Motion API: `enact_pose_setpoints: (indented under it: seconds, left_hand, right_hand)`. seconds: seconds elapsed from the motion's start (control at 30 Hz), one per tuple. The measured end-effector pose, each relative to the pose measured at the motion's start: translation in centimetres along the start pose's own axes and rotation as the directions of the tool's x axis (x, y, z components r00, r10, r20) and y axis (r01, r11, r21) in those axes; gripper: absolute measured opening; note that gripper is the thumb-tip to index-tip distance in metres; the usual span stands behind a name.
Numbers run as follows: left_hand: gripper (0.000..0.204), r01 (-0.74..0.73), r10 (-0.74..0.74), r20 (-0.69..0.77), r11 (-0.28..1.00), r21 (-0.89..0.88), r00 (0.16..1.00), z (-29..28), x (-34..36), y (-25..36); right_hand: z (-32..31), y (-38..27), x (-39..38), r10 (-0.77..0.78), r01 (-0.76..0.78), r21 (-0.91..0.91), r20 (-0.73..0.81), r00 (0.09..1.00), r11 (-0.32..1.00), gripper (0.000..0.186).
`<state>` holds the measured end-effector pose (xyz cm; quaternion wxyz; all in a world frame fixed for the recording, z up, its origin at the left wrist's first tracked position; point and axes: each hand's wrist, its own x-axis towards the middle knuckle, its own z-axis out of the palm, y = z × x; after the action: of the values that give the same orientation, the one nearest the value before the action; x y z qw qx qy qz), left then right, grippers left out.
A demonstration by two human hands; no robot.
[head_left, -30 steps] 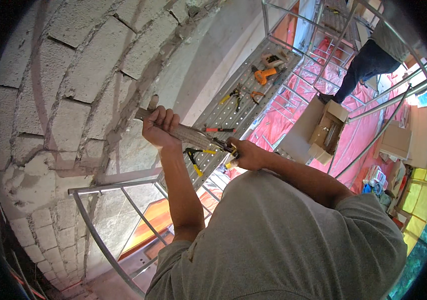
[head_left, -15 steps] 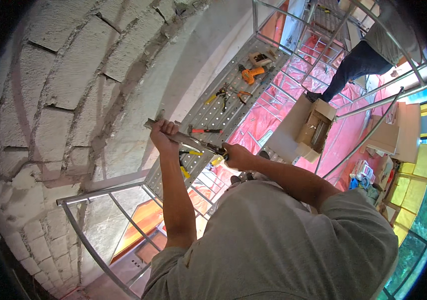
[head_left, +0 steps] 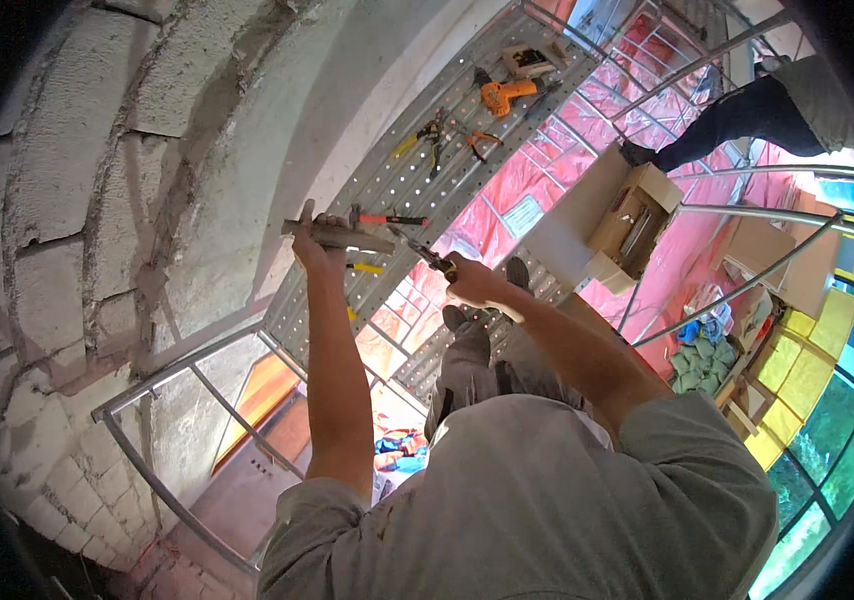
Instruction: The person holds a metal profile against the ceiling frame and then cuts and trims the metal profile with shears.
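The person has the left forearm (head_left: 339, 380) stretched out well ahead, the left hand (head_left: 321, 242) curled in a grip at its end. The right forearm (head_left: 582, 350) slants inward, elbow bent, and the right hand (head_left: 475, 283) is clenched, apart from the left.

The grey platform (head_left: 382, 185) is dotted with pale round holes, the drill (head_left: 503, 95) near its far end orange and black, the tool (head_left: 405, 146) by its wall-side edge yellow and black, the hammer (head_left: 394, 219) red and black, the held strip (head_left: 362, 240) grey-brown, the sheeting (head_left: 677, 265) below pink.
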<state>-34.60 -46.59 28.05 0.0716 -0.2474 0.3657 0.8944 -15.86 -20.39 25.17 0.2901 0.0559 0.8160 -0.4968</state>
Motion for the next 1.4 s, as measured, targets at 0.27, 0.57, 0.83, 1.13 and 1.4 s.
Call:
enact_pose_setpoints:
  seconds: [0.27, 0.57, 0.83, 1.13, 1.4]
  left_hand:
    - [0.037, -0.158, 0.16, 0.011, 0.982, -0.101, 0.987, 4.0, -9.1, 1.7]
    - [0.051, -0.111, 0.253, 0.533, 0.952, -0.284, 0.808, 10.9, -14.5, 10.0]
    - [0.051, -0.01, 0.279, 0.67, 0.927, -0.375, 0.688, 14.5, -18.1, 12.7]
    - [0.046, -0.077, 0.317, 0.553, 0.907, -0.413, 0.771, 14.0, -20.9, 15.4]
    - [0.044, -0.163, 0.304, 0.49, 0.937, -0.309, 0.817, 13.8, -23.5, 16.4]
  right_hand:
    - [-0.5, -2.2, -7.9, -0.097, -0.204, 0.75, 0.337, 0.936, 0.629, 0.03]
    - [-6.2, -8.2, -15.2, -0.231, -0.038, 0.553, 0.408, 0.883, 0.833, 0.046]
    - [-6.9, -12.0, -16.9, -0.182, 0.128, 0.224, 0.241, 0.953, 0.966, 0.043]
    - [-7.7, -14.4, -18.7, -0.166, 0.163, 0.034, 0.281, 0.945, 0.986, 0.077]
    - [-7.8, -17.6, -19.3, -0.187, 0.224, -0.112, 0.272, 0.944, 0.968, 0.071]
